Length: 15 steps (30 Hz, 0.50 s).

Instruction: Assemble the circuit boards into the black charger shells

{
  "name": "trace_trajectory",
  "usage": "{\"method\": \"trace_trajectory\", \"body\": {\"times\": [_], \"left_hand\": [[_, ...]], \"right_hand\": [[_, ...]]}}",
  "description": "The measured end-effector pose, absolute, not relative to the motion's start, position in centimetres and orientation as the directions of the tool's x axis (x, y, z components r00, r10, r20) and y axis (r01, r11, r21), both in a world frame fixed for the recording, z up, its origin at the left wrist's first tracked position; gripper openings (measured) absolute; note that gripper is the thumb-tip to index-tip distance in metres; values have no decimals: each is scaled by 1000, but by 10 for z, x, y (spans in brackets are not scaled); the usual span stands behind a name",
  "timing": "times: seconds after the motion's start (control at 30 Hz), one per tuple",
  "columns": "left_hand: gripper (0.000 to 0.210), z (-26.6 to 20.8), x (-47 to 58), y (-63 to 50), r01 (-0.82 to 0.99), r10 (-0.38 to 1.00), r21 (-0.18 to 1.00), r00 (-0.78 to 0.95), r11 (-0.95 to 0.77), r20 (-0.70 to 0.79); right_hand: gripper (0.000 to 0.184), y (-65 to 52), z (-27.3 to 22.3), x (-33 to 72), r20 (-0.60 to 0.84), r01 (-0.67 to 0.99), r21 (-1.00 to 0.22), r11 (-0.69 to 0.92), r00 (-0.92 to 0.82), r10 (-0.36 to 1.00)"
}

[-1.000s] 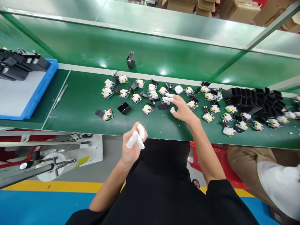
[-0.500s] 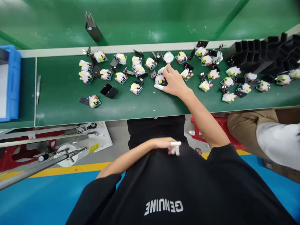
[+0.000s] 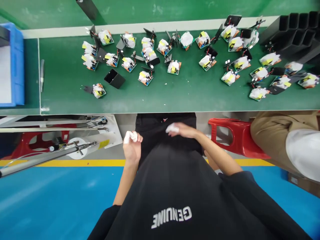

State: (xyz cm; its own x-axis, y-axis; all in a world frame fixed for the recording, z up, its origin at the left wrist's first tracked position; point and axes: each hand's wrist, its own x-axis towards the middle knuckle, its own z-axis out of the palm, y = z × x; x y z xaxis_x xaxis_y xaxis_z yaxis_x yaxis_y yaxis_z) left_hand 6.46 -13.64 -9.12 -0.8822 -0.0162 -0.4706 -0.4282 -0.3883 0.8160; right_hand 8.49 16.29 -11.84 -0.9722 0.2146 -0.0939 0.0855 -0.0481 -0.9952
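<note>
Both hands are down below the green bench, over my black trousers. My left hand is curled into a loose fist, white finger cots on the tips, and nothing shows in it. My right hand lies back-up on my lap, also in white cots, with nothing seen in it. On the bench above lie several small circuit boards with white and yellow parts and black leads. An open black casing lies among them. Both hands are well clear of the boards.
A blue tray sits at the bench's left end, a thin metal tool beside it. Stacked black casings fill the far right. A red stool and a co-worker's tan leg are right of me. Metal fixtures stand below left.
My right hand has left the boards and dropped to my lap. My left hand has moved from my middle out to the left. The view has tilted down.
</note>
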Motion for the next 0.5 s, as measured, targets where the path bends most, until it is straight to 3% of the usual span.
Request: {"method": "trace_trajectory", "body": {"times": [0.13, 0.23, 0.33, 0.37, 0.4, 0.43, 0.5], "left_hand": [[49, -82, 65, -127, -375, -24, 808, -902, -455, -432], [49, -73, 60, -119, -347, 4, 821, -922, -453, -387], [50, -65, 48, -111, -327, 66, 843, -941, -428, -332], [51, -63, 42, -108, -314, 96, 852, -948, -420, -302], [52, -62, 35, -104, -300, 132, 861, -954, -411, -269], [52, -60, 28, -101, -286, 174, 872, -957, -398, -234], [53, -58, 12, -94, -255, 265, 898, -950, -359, -164]], "right_hand": [[47, 205, -137, 100, -340, 423, -905, 49, -787, 515], [55, 244, -105, 133, -433, 580, -810, 90, -694, 576], [48, 253, -52, 160, -556, 649, -745, 156, -733, 392], [44, 248, -35, 161, -624, 637, -734, 234, -769, 138], [38, 240, -21, 155, -593, 564, -778, 275, -805, -26], [34, 231, -11, 142, -501, 461, -835, 301, -863, -68], [25, 213, -2, 95, -197, 225, -882, 414, -974, 110]]}}
